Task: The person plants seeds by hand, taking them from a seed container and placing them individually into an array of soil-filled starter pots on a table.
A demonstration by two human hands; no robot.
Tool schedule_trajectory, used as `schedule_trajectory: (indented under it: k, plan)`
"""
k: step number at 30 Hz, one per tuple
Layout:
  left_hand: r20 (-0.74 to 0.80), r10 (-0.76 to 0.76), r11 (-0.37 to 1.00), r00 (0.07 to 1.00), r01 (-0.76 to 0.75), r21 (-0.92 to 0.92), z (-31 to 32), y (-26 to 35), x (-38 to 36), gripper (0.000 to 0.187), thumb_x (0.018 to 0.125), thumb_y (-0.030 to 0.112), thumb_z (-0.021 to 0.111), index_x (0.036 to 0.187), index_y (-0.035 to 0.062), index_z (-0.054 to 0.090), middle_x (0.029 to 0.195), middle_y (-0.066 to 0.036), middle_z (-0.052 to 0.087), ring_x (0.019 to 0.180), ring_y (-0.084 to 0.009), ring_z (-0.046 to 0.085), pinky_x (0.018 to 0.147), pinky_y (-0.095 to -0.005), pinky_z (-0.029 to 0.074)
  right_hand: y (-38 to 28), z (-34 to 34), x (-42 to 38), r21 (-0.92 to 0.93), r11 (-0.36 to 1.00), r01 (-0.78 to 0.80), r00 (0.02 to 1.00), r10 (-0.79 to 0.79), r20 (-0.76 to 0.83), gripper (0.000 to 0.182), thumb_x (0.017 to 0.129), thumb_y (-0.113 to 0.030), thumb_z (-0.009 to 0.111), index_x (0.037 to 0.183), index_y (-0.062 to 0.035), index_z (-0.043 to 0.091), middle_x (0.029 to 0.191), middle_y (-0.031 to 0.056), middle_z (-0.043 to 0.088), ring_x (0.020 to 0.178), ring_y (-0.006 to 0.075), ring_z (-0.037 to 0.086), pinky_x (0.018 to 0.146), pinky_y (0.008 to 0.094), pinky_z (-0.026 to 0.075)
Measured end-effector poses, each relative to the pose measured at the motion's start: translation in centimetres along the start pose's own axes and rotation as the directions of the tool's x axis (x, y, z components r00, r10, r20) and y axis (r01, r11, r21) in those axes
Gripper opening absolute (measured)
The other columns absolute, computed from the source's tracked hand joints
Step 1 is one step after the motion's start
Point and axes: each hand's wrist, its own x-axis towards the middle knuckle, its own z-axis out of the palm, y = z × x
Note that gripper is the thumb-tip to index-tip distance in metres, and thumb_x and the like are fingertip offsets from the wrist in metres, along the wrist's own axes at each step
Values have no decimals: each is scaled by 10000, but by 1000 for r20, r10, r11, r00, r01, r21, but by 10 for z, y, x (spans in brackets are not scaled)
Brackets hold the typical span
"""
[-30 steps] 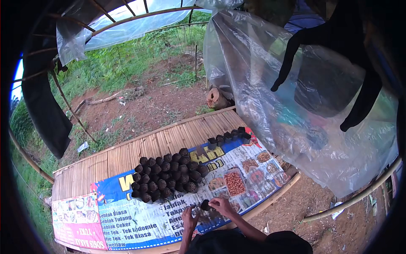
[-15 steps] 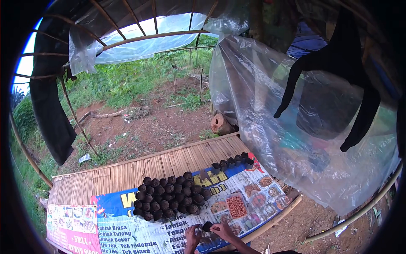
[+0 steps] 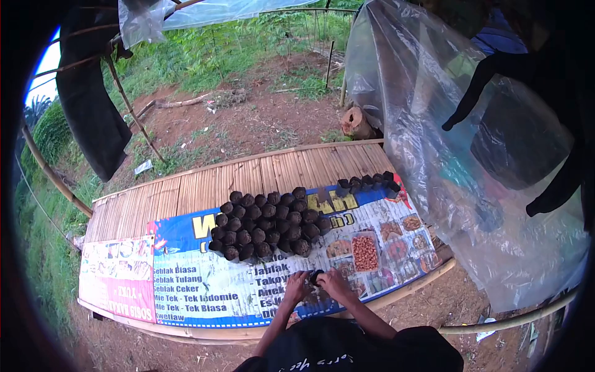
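Observation:
My left hand (image 3: 297,287) and my right hand (image 3: 335,286) are close together over the front of the banner-covered table. Between them is a small black plastic planting bag (image 3: 316,277), with the fingers of both hands closed at its sides. My fingers partly hide the bag, and its contents do not show clearly. Just beyond my hands stands a tight cluster of black planting bags filled with dark soil (image 3: 273,224). To the right of the cluster lies a clear tray of reddish-brown seeds (image 3: 365,253), which look like peanuts.
A row of black bags (image 3: 369,182) stands at the table's back right. The printed banner (image 3: 204,273) covers most of the bamboo-slat table (image 3: 186,197). Clear plastic sheeting (image 3: 434,155) and a dark garment (image 3: 489,80) hang at right. A cut log (image 3: 356,122) lies behind the table.
The view has tilted down, bringing more of my arms and torso into sight. My hands remain together around the small bag, with the left hand now closer to it.

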Motion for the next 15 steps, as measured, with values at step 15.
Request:
schedule_trajectory:
  k: [15]
  plan:
    - [-11, -16, 996, 1000, 17, 89, 8, 7, 8, 567, 701, 248, 775, 1231, 164, 590, 1036, -108, 597, 986, -332, 578, 876, -442, 424, 11, -31, 26, 65, 998, -10, 1000, 12, -25, 134, 778, -196, 739, 847, -98, 678, 828, 151, 581, 879, 339, 561, 777, 458, 448]
